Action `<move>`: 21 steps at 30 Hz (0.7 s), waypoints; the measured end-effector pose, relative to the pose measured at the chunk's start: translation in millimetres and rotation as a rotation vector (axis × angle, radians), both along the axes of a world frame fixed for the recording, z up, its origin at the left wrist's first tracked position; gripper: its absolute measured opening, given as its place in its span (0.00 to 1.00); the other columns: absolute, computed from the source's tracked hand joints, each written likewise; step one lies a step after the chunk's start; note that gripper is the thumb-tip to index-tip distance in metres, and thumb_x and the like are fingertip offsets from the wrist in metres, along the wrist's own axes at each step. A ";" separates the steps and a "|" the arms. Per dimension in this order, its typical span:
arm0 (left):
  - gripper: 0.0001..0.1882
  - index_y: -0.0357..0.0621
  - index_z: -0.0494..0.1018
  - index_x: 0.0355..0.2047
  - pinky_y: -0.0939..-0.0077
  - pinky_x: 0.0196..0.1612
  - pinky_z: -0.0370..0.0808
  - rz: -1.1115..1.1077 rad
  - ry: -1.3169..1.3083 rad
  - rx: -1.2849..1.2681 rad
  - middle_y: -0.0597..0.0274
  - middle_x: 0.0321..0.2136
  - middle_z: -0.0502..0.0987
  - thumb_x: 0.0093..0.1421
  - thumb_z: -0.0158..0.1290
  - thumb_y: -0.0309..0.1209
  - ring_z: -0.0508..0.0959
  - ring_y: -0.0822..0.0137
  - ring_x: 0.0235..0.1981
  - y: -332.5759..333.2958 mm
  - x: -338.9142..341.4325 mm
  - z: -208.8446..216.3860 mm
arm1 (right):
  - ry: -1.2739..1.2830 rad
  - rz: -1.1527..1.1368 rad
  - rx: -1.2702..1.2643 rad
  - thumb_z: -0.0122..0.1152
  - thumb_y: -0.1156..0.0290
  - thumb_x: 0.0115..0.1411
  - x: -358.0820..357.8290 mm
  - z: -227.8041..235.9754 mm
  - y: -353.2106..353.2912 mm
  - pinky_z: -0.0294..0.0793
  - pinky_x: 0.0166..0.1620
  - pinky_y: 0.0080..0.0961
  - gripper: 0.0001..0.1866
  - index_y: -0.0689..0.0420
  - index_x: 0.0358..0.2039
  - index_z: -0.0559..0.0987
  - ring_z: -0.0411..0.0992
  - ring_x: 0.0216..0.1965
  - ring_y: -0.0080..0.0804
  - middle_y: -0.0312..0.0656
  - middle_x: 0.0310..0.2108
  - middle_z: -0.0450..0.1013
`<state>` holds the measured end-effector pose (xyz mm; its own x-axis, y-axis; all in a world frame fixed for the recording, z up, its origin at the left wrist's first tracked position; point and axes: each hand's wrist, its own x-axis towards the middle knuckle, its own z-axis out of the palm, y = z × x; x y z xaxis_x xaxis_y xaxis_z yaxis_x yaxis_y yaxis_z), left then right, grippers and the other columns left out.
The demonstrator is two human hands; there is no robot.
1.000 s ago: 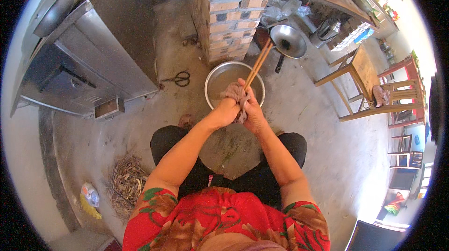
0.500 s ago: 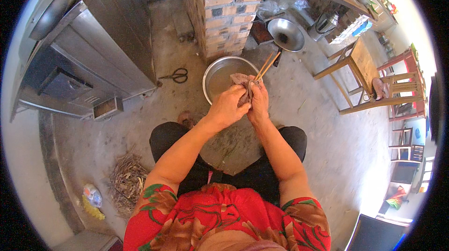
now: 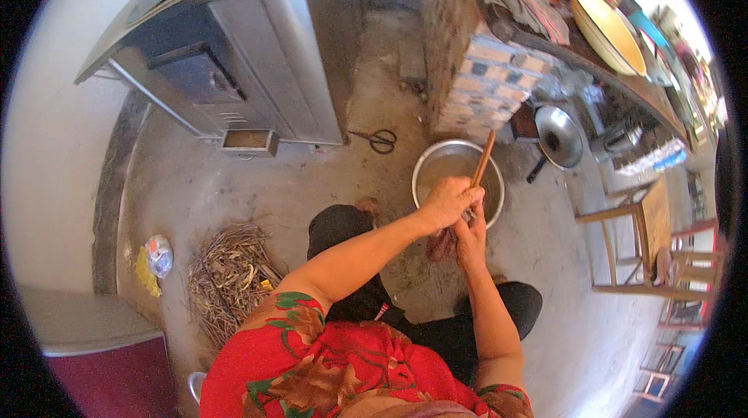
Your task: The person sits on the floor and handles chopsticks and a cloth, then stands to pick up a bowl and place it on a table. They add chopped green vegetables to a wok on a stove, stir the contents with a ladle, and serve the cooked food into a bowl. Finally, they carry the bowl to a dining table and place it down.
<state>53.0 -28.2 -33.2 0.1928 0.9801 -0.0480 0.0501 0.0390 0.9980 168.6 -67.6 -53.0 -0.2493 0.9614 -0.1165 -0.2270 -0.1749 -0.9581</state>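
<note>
Both of my hands are close together over the near edge of a metal basin (image 3: 421, 171), which holds cloudy liquid. My left hand (image 3: 449, 203) is closed round a bundle of wooden chopsticks (image 3: 485, 158), their upper ends pointing up and away. Just below it, my right hand (image 3: 471, 242) is closed on a damp-looking brown cloth (image 3: 442, 246) that hangs beneath the fingers. The lower ends of the chopsticks are hidden by my hands and the cloth.
Scissors (image 3: 382, 141) lie on the floor beside a metal stove (image 3: 273, 52). A pile of twigs (image 3: 230, 278) is at the left. Beyond the basin stands a brick counter (image 3: 499, 75), with a wok (image 3: 558, 137) near it. A wooden chair (image 3: 650, 223) stands right.
My view has turned left, so the basin appears further right. My left hand has moved from the cloth up onto the chopsticks; the cloth now hangs below my hands.
</note>
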 end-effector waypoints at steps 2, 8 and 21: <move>0.16 0.34 0.73 0.30 0.75 0.31 0.72 0.073 0.007 0.029 0.62 0.24 0.76 0.59 0.46 0.38 0.74 0.72 0.27 4.2 -5.4 -0.9 | -0.109 0.049 0.109 0.55 0.72 0.53 4.6 -14.2 6.2 0.67 0.44 0.24 0.26 0.58 0.52 0.60 0.66 0.41 0.27 0.40 0.42 0.66; 0.17 0.37 0.72 0.24 0.78 0.23 0.71 0.454 -0.188 0.268 0.60 0.20 0.76 0.61 0.44 0.38 0.75 0.72 0.21 18.0 -27.6 21.2 | -0.436 0.154 0.186 0.56 0.72 0.49 10.9 -18.9 11.5 0.69 0.39 0.26 0.23 0.60 0.47 0.65 0.69 0.34 0.29 0.41 0.36 0.70; 0.19 0.40 0.66 0.23 0.81 0.11 0.64 -0.369 -0.055 -0.245 0.67 0.10 0.66 0.63 0.41 0.43 0.65 0.74 0.08 -3.4 -5.8 9.6 | 0.541 -0.109 -0.144 0.60 0.60 0.52 29.6 48.0 30.5 0.74 0.39 0.28 0.29 0.57 0.52 0.64 0.71 0.37 0.31 0.40 0.43 0.68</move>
